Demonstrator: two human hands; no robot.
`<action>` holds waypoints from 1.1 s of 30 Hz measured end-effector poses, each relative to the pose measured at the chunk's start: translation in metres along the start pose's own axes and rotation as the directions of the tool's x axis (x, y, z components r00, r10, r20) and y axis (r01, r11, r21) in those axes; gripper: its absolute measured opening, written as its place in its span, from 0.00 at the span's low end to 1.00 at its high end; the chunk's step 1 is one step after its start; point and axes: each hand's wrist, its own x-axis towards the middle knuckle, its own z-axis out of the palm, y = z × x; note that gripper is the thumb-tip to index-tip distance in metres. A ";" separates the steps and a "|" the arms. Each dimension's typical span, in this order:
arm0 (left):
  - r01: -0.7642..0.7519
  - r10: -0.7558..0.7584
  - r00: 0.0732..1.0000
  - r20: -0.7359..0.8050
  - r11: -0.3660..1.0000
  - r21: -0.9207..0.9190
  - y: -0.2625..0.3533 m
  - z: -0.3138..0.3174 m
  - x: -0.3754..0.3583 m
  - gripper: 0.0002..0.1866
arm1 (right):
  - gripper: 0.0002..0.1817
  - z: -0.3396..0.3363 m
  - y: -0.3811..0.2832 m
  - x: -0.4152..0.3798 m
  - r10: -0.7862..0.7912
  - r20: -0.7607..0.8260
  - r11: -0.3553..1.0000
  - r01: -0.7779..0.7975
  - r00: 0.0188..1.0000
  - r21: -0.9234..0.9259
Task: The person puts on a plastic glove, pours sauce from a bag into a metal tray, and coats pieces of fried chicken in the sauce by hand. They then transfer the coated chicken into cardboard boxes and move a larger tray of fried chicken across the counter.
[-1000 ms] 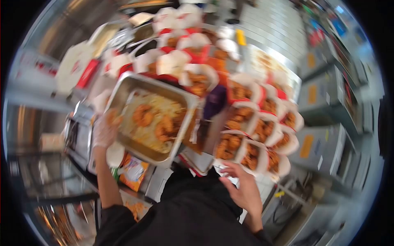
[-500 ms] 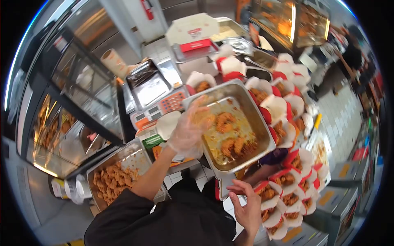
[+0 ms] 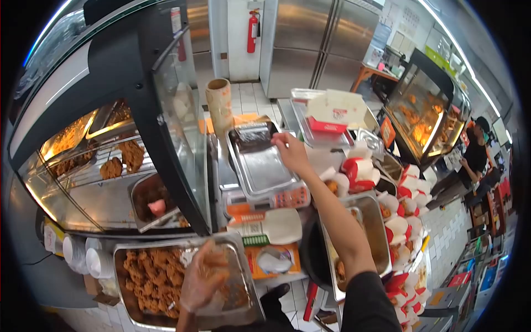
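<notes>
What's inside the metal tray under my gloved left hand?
The metal tray holds fried chicken pieces. The left hand covers the middle, so what lies beneath it cannot be seen.

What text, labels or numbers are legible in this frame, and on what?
No text can be read for certain.
White carton with red panel: small red logo, too blurred.
Red fire extinguisher on the wall: label too small.
Orange-printed paper cup stack: print blurred.
White packet with green strip: printing too small.
Bare right hand and gloved left hand: no writing.

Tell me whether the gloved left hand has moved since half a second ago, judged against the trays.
Yes. The left hand left the pan with the few pieces and now reaches into the tray of fried chicken, on the person's left.
</notes>
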 end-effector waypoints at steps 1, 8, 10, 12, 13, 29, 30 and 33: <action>0.015 -0.016 1.000 -0.015 0.999 -0.036 -0.010 -0.012 -0.005 0.42 | 0.09 0.016 0.014 0.035 0.020 -0.040 0.999 -0.021 0.999 -0.035; 0.199 -0.234 0.971 -0.060 0.916 -0.349 -0.021 -0.051 -0.011 0.42 | 0.23 0.096 0.098 0.166 0.479 -0.255 0.597 -0.525 0.840 -0.606; 0.237 -0.267 0.963 -0.043 0.910 -0.342 -0.026 -0.063 -0.010 0.42 | 0.24 0.102 0.102 0.175 0.499 -0.263 0.591 -0.546 0.826 -0.594; 0.261 -0.287 0.958 -0.028 0.904 -0.337 -0.031 -0.072 -0.011 0.42 | 0.26 0.100 0.102 0.182 0.591 -0.311 0.600 -0.663 0.745 -0.448; 0.271 -0.292 0.956 -0.012 0.901 -0.338 -0.035 -0.075 -0.010 0.42 | 0.26 0.096 0.110 0.182 0.594 -0.317 0.586 -0.668 0.739 -0.459; -0.055 0.059 0.992 0.109 0.998 -0.035 0.007 -0.051 -0.017 0.43 | 0.11 0.000 -0.083 0.064 0.017 -0.102 0.997 -0.009 0.995 0.079; -0.051 0.058 0.992 0.112 0.996 -0.066 0.020 -0.046 -0.014 0.41 | 0.11 -0.008 -0.097 0.057 -0.013 -0.143 1.000 0.014 0.990 0.003; -0.306 0.287 0.952 0.106 0.893 0.331 0.070 -0.035 0.021 0.34 | 0.10 -0.038 -0.141 0.032 -0.024 -0.188 0.999 0.018 0.982 -0.032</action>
